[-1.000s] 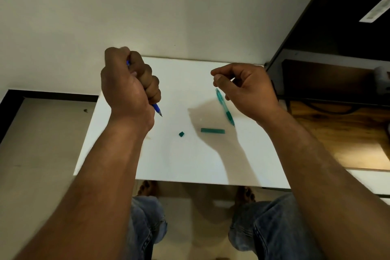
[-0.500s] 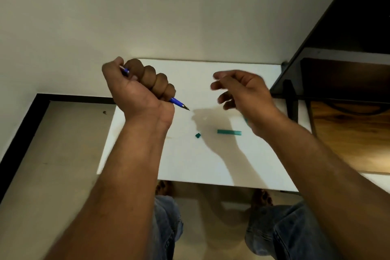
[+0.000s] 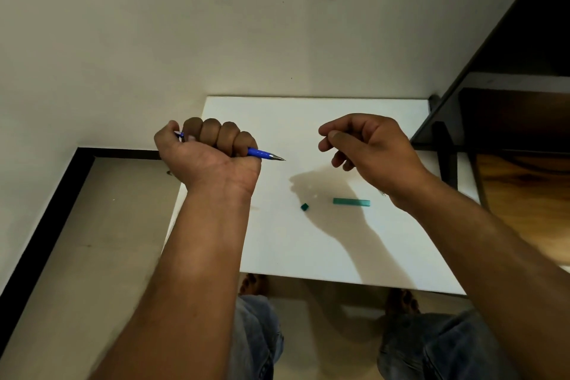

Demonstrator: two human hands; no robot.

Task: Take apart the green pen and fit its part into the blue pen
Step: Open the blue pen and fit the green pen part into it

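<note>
Blue denim knees (image 3: 256,333) sit nearest, at 6 o'clock in the view, below the near edge of a white table (image 3: 293,256). Near the middle of the tabletop lie two loose green parts: a small green cap (image 3: 304,207) and, at its 3 o'clock and apart from it, a short green tube (image 3: 351,202) lying flat and crosswise. Further in, the left hand (image 3: 209,151) is raised over the table's left edge at 9 o'clock, its fingers wrapped in a full fist round the blue pen (image 3: 265,155). The pen's metal tip sticks out toward 3 o'clock, at the right hand (image 3: 370,151). That hand hovers above the table with fingers loosely curled and thumb close to the forefinger; whether it pinches anything cannot be told. Beyond are a pale wall (image 3: 246,25) at 12 o'clock and a dark shelf unit (image 3: 509,102) at 2 o'clock.
</note>
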